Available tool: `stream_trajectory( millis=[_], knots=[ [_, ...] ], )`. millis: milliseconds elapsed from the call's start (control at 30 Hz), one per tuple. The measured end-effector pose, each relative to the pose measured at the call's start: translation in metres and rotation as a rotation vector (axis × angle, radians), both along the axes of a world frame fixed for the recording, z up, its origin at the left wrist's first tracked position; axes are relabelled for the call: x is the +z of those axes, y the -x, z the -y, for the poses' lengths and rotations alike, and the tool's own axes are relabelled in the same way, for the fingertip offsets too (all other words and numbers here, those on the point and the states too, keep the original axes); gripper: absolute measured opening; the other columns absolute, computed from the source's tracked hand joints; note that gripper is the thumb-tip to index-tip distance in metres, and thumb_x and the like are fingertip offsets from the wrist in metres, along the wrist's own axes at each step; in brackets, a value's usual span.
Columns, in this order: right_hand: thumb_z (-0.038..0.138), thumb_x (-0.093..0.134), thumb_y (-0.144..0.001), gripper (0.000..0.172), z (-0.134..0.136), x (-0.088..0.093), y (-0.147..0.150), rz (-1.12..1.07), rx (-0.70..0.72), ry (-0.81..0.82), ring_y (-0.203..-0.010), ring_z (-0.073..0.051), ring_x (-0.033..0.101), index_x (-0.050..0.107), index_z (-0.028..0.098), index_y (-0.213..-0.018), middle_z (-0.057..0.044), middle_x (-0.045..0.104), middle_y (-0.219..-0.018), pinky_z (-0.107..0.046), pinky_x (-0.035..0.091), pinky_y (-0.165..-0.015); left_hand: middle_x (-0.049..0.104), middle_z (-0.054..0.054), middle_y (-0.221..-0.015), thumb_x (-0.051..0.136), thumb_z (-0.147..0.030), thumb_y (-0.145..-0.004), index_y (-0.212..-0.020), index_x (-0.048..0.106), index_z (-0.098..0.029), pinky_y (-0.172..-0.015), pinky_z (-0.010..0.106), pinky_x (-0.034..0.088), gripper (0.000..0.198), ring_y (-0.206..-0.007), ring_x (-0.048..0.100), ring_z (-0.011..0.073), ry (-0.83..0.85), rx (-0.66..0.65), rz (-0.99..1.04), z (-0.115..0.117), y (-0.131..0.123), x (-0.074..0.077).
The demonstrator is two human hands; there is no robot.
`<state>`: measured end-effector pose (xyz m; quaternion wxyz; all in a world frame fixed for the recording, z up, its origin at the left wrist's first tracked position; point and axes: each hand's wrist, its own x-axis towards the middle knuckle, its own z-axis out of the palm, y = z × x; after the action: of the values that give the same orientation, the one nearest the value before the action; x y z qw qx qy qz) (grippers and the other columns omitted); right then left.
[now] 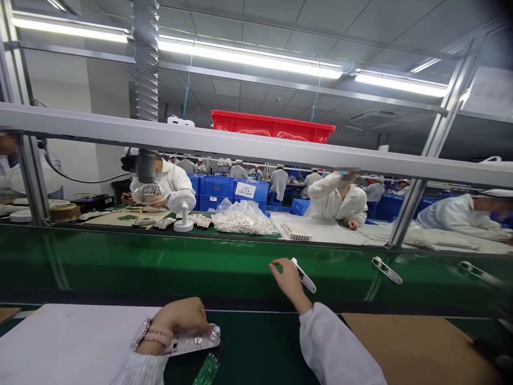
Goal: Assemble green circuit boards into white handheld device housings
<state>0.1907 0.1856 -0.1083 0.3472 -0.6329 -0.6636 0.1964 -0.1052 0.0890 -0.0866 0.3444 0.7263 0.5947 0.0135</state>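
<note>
As seen from head height, at far left, a white sheet [60, 342] on the green near worktop [256, 347]. Just right of it, the left hand [176, 318], a pink beaded bracelet [158, 336] at the wrist, laid over a clear flat plastic part [196, 340]; fingers curled out of sight, state of the grip impossible to tell. Just below that part, a narrow green strip [208, 369], too blurred to name. Next, the right hand [286, 278], raised over a green conveyor belt [160, 267], fingertips [291, 263] touching the upper end of a slim white-and-silver clip [305, 277] on the belt; grip neither clearly clenched nor clearly released. Farther right, a brown cardboard sheet [417, 347] on the near worktop, and two similar clips [387, 270] [480, 273] lying on the belt. Beyond the belt, from left to right: a co-worker [168, 179] in a white gown behind a clear dish [150, 192], a small white desk fan [182, 208], blue crates [216, 192], a bulging clear bag of small parts [242, 219], a red crate [272, 125] on an overhead shelf, and a second co-worker [339, 200] leaning over the far worktop.
</note>
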Motion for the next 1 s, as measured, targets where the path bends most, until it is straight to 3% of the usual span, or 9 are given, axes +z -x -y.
stream_trajectory(
  millis=[133, 233, 333, 400, 533, 667, 800, 900, 1000],
  knots=[
    [0.04, 0.052, -0.092, 0.028, 0.024, -0.001, 0.051, -0.245, 0.364, 0.151, -0.087, -0.016, 0.062, 0.061, 0.013, -0.096, -0.003, 0.064, -0.093, -0.038, 0.05, -0.083, 0.047, -0.007, -0.054, 0.064, -0.037, -0.081, -0.063, 0.056, -0.015, -0.052, 0.025, 0.04, 0.03, -0.048, 0.046, 0.0096, -0.005, 0.009, 0.239, -0.002, -0.006, 0.003],
    [0.044, 0.053, -0.091, 0.033, 0.045, -0.001, 0.076, -0.442, 0.542, 0.307, -0.07, -0.013, 0.063, 0.062, 0.013, -0.089, -0.001, 0.064, -0.076, -0.033, 0.052, -0.072, 0.054, -0.005, -0.061, 0.063, -0.044, -0.078, -0.072, 0.058, -0.016, -0.057, 0.026, 0.04, 0.029, -0.056, 0.051, 0.012, -0.056, 0.073, 0.516, 0.002, -0.013, 0.019],
    [0.055, 0.052, -0.086, 0.044, 0.062, 0.006, 0.085, -0.642, 0.686, 0.434, -0.066, -0.016, 0.064, 0.063, 0.013, -0.094, -0.003, 0.065, -0.073, -0.034, 0.051, -0.069, 0.063, 0.001, -0.077, 0.057, -0.055, -0.078, -0.09, 0.058, -0.017, -0.064, 0.028, 0.045, 0.039, -0.07, 0.058, 0.0164, -0.064, 0.152, 0.789, 0.011, -0.021, 0.038],
    [0.062, 0.046, -0.085, 0.055, 0.068, 0.01, 0.085, -0.766, 0.755, 0.49, -0.067, -0.018, 0.066, 0.06, 0.012, -0.103, -0.006, 0.067, -0.078, -0.035, 0.051, -0.068, 0.065, 0.003, -0.076, 0.055, -0.06, -0.077, -0.098, 0.056, -0.018, -0.061, 0.029, 0.047, 0.047, -0.069, 0.061, 0.0184, -0.038, 0.214, 0.909, 0.016, -0.025, 0.046],
    [0.063, 0.043, -0.085, 0.06, 0.07, 0.016, 0.08, -0.941, 0.796, 0.561, -0.066, -0.018, 0.065, 0.058, 0.009, -0.105, -0.012, 0.068, -0.079, -0.032, 0.05, -0.062, 0.068, 0.008, -0.078, 0.053, -0.061, -0.079, -0.102, 0.058, -0.014, -0.049, 0.023, 0.044, 0.053, -0.06, 0.059, 0.0154, -0.039, 0.371, 1.055, 0.015, -0.026, 0.047],
    [0.042, 0.062, -0.081, 0.047, 0.075, 0.026, 0.077, -1.065, 0.827, 0.541, -0.068, -0.017, 0.064, 0.055, 0.011, -0.115, -0.011, 0.068, -0.087, -0.031, 0.049, -0.063, 0.07, 0.007, -0.079, 0.059, -0.053, -0.079, -0.109, 0.058, -0.015, -0.05, 0.022, 0.046, 0.048, -0.058, 0.061, 0.014, -0.085, 0.475, 1.189, 0.01, -0.024, 0.045],
    [0.022, 0.074, -0.071, 0.056, 0.09, 0.042, 0.08, -1.186, 0.863, 0.458, -0.069, -0.012, 0.059, 0.054, 0.018, -0.122, -0.006, 0.066, -0.094, -0.027, 0.046, -0.065, 0.069, 0.005, -0.085, 0.06, -0.045, -0.082, -0.117, 0.053, -0.02, -0.061, 0.026, 0.053, 0.044, -0.065, 0.063, 0.0145, -0.092, 0.494, 1.324, 0.014, -0.027, 0.053],
    [0.025, 0.076, -0.071, 0.058, 0.098, 0.052, 0.084, -1.29, 0.866, 0.369, -0.071, -0.01, 0.055, 0.053, 0.022, -0.123, -0.002, 0.063, -0.092, -0.026, 0.044, -0.068, 0.068, 0.006, -0.084, 0.06, -0.045, -0.083, -0.107, 0.059, -0.017, -0.068, 0.029, 0.054, 0.038, -0.069, 0.063, 0.0159, -0.073, 0.485, 1.363, 0.021, -0.032, 0.062],
    [0.031, 0.078, -0.071, 0.05, 0.102, 0.056, 0.087, -1.372, 0.843, 0.284, -0.072, -0.01, 0.053, 0.058, 0.023, -0.116, -0.001, 0.061, -0.091, -0.025, 0.043, -0.069, 0.067, 0.006, -0.074, 0.063, -0.047, -0.08, -0.094, 0.064, -0.014, -0.061, 0.025, 0.051, 0.037, -0.063, 0.061, 0.0148, -0.068, 0.458, 1.357, 0.028, -0.037, 0.067]
  ],
)
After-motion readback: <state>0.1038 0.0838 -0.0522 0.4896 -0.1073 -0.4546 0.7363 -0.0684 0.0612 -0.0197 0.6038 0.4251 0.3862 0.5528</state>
